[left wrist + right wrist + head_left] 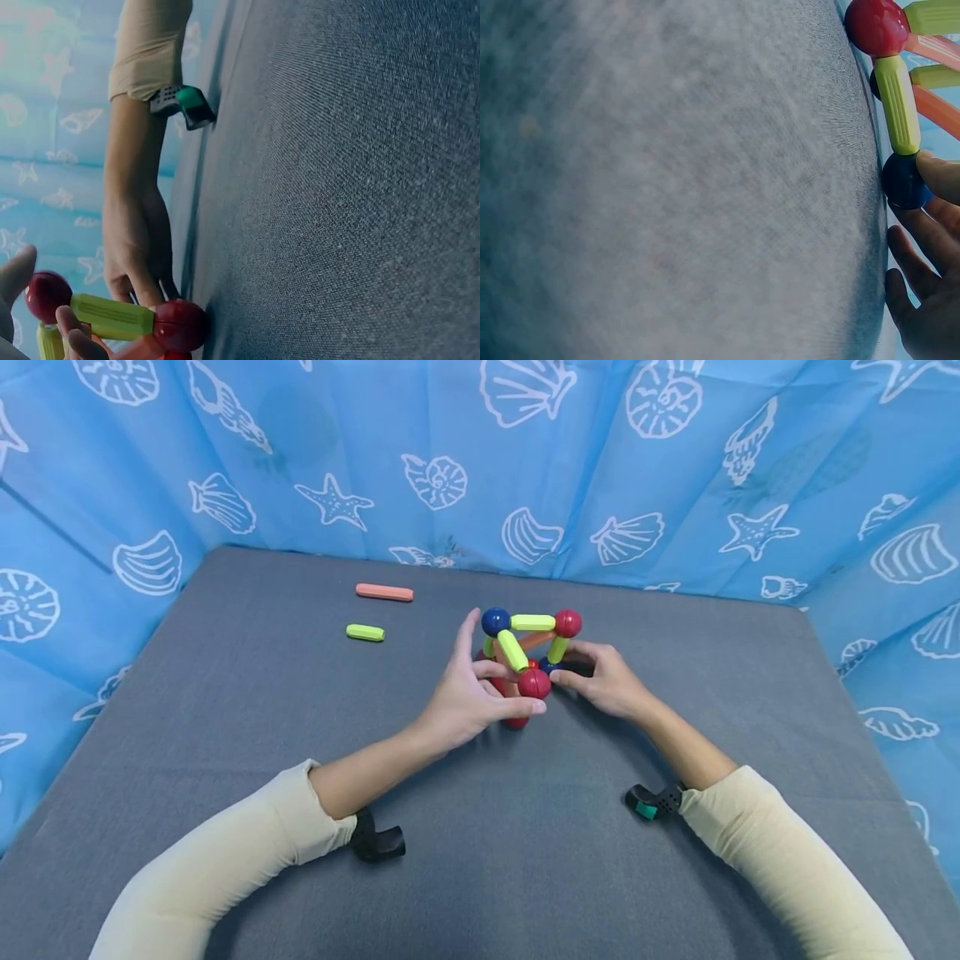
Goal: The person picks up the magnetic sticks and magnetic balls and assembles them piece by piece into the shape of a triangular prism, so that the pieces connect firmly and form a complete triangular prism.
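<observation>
A frame of toy balls and sticks (532, 622) stands up from the table between both hands. It has yellow-green and orange sticks joined by red and dark blue balls. My left hand (465, 693) holds its near left side, the thumb beside the near upper red ball (534, 683) and some fingers behind the yellow-green stick (513, 651). At the lower right, my right hand (611, 681) pinches a dark blue ball (905, 181) between thumb and fingers. A yellow-green stick (898, 105) rises from that ball to a red ball (877, 27). The left hand covers part of the frame's base.
A loose orange stick (385, 592) lies at the back left of the grey table (262, 710). Nearer than it lies a short yellow-green stick (365, 632). A blue curtain (480, 452) with white shell prints hangs behind the table and along its sides.
</observation>
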Tool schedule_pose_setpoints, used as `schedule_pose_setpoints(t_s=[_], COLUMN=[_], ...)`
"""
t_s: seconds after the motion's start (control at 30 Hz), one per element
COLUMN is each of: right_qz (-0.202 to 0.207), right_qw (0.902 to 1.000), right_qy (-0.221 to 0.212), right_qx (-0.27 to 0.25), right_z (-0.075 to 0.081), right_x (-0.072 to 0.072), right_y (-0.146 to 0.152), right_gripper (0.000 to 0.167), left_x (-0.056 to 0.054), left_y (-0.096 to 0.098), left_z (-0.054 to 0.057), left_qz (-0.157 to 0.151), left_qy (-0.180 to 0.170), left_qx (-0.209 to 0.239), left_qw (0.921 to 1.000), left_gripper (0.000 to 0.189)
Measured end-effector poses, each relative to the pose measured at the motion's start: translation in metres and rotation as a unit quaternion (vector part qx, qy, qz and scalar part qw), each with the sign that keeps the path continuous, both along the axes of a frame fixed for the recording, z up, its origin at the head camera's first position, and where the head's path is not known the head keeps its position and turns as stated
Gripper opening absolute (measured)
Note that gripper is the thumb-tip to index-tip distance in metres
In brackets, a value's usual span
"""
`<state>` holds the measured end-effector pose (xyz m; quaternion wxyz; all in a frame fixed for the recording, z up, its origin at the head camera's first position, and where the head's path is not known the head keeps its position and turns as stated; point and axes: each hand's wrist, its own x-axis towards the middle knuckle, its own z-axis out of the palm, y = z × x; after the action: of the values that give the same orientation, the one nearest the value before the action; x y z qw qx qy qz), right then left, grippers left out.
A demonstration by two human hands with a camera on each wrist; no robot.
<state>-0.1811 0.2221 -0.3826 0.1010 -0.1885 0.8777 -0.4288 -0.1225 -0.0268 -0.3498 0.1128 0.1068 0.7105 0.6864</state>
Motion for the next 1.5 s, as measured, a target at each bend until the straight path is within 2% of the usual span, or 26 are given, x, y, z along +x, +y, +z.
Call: schedule_pose_setpoints(t_s=[0.13, 0.3, 0.5, 0.57, 0.63, 0.73, 0.8, 0.87, 1.03, 1.33, 1.5], right_qz=[0.001, 0.001, 0.010, 0.018, 0.024, 0.025, 0.022, 0.021, 0.024, 0.020, 0.020], right_qw=[1.0000, 1.0000, 0.9995, 0.9991, 0.9985, 0.9980, 0.9975, 0.9967, 0.9933, 0.9878, 0.9840], right_qy=[-0.003, -0.002, 0.018, 0.027, 0.037, 0.047, 0.056, 0.066, 0.100, 0.125, 0.125], right_qx=[0.001, 0.006, 0.024, 0.028, 0.032, 0.034, 0.039, 0.043, 0.053, 0.091, 0.125], right_z=[0.001, 0.002, 0.001, 0.001, 0.002, 0.002, 0.002, 0.002, 0.004, 0.009, 0.012], right_x=[0.000, 0.000, 0.000, 0.001, 0.002, 0.004, 0.007, 0.009, 0.017, 0.026, 0.032], right_y=[0.000, 0.000, 0.000, 0.000, 0.000, 0.000, 0.001, 0.000, -0.003, -0.008, -0.012], right_gripper=[0.043, 0.044, 0.044, 0.042, 0.041, 0.039, 0.038, 0.038, 0.038, 0.038, 0.042], left_x=[0.000, -0.002, -0.004, -0.005, -0.006, -0.009, -0.012, -0.014, -0.020, -0.027, -0.033], left_y=[0.001, -0.003, -0.010, -0.013, -0.016, -0.018, -0.019, -0.019, -0.019, -0.027, -0.036], left_z=[0.001, 0.002, 0.001, 0.000, -0.002, -0.008, -0.013, -0.017, -0.024, -0.024, -0.025], left_qz=[-0.001, -0.007, -0.019, -0.013, 0.001, 0.012, 0.003, -0.017, -0.048, -0.077, -0.096], left_qy=[0.016, 0.016, 0.035, 0.049, 0.061, 0.053, 0.039, 0.028, 0.031, 0.030, 0.059], left_qx=[-0.007, -0.009, -0.032, -0.059, -0.108, -0.197, -0.242, -0.263, -0.261, -0.223, -0.213], left_qw=[0.9999, 0.9998, 0.9987, 0.9970, 0.9923, 0.9789, 0.9695, 0.9642, 0.9637, 0.9714, 0.9706], left_gripper=[0.110, 0.104, 0.100, 0.103, 0.107, 0.113, 0.114, 0.115, 0.113, 0.102, 0.096])
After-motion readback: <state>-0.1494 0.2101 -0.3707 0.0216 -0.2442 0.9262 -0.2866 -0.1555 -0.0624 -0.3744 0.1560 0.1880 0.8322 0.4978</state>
